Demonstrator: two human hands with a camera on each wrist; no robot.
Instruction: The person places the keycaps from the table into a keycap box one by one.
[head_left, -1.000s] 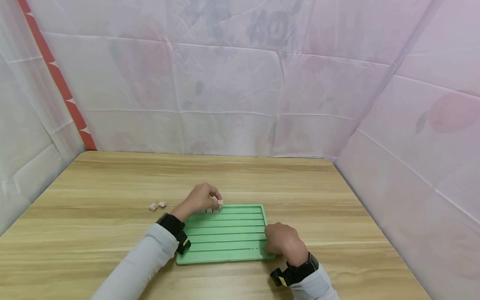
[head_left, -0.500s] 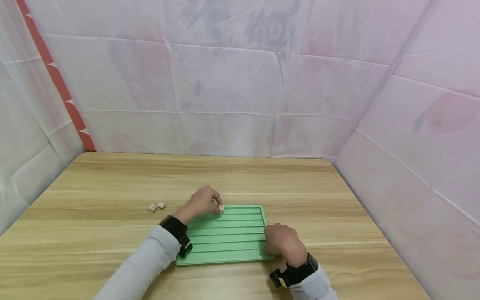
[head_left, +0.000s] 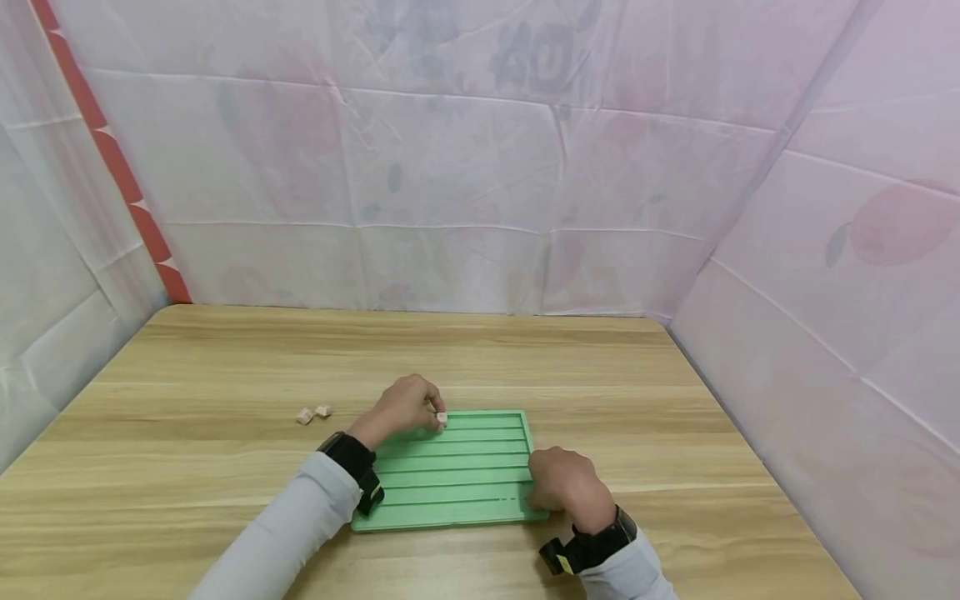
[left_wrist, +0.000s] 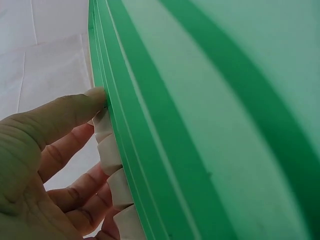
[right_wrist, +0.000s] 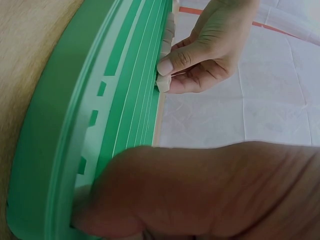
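A green ridged tray [head_left: 457,477] with long parallel grooves lies on the table. At its far edge my left hand [head_left: 405,403] pinches a small pale wooden block [head_left: 442,417] between thumb and fingers. In the left wrist view, several like blocks [left_wrist: 120,187] stand in a row along the far groove, beside the fingers. The pinched block [right_wrist: 163,83] sits at the near end of that row in the right wrist view. My right hand [head_left: 566,485] grips the tray's right edge near the front corner, its thumb [right_wrist: 115,200] pressed inside the rim; its other fingers are mostly hidden.
Two loose wooden blocks [head_left: 304,416] lie on the wood-grain table [head_left: 225,467] left of the tray. White printed sheeting [head_left: 450,167] hangs as walls behind and at both sides. Each wrist wears a black strap with a camera.
My left hand has lowered the small wooden block from just above the tray's far edge into the row there, and is nearly still since half a second ago. The right hand has stayed put.
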